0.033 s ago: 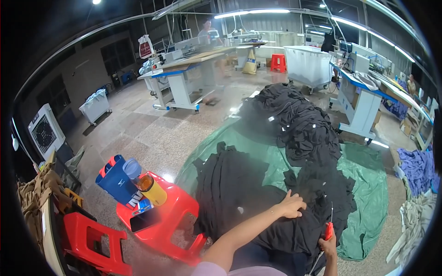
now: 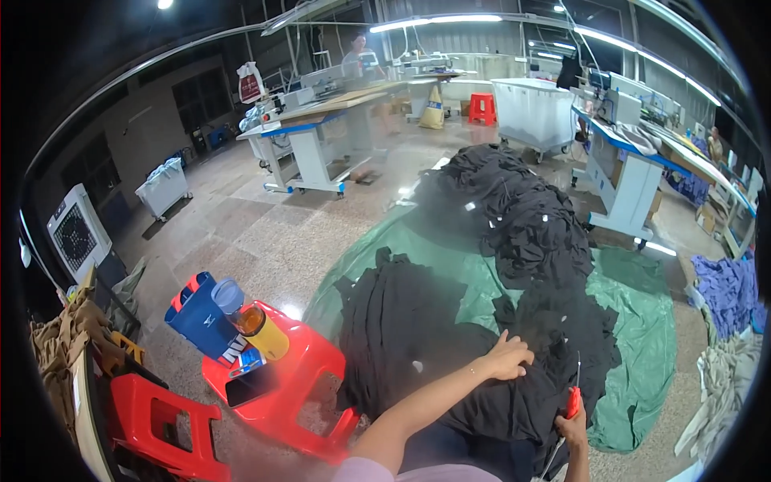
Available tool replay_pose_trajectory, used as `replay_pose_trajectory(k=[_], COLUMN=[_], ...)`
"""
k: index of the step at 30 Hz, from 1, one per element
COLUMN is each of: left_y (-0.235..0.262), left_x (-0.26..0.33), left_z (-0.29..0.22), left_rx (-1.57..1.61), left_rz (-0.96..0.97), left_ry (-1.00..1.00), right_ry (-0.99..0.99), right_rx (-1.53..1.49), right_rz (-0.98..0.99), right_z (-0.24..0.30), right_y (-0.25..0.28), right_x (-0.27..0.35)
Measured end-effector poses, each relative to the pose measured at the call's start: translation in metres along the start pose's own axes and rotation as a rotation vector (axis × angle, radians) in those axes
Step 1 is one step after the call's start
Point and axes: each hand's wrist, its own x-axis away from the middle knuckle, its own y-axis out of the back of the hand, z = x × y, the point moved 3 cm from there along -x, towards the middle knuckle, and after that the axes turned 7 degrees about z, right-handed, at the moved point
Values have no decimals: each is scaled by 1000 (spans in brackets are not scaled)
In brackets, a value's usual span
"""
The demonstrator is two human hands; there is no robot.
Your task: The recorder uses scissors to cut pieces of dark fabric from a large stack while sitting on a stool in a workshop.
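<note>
My left hand reaches over a pile of black garments, its fingers bent down into the cloth and gripping it. Low on the right, my right hand is wrapped round a red-handled tool. A thin metal shaft points up from the handle; its exact kind is not clear. Dark cloth lies just left of my right hand. The black garments sit in bunched heaps on a green plastic sheet, with a second heap stretching away at the back.
A red stool at left bears a blue bag, a bottle of amber drink and a phone. Another red stool stands beside it. Purple garments lie far right. Machine tables and a white bin stand behind.
The view has shifted very slightly. Both hands and the cloth stay as they were.
</note>
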Motion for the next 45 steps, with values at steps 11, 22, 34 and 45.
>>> replay_pose_trajectory(k=[11,22,34,45], left_y=[62,50,264,319], left_x=[71,119,199,179], left_z=[-28,10,-57,-88], left_rx=[327,-80,308,-127], left_rz=[-510,-443,-456,-326], left_ry=[-30,-97,-36,7], right_ry=[400,719,793,689], right_rx=[402,403,154,240], right_rz=[-373,-454,-232,-207], right_z=[88,250,297,297], right_y=[8,18,22,7], right_x=[34,89,42,98])
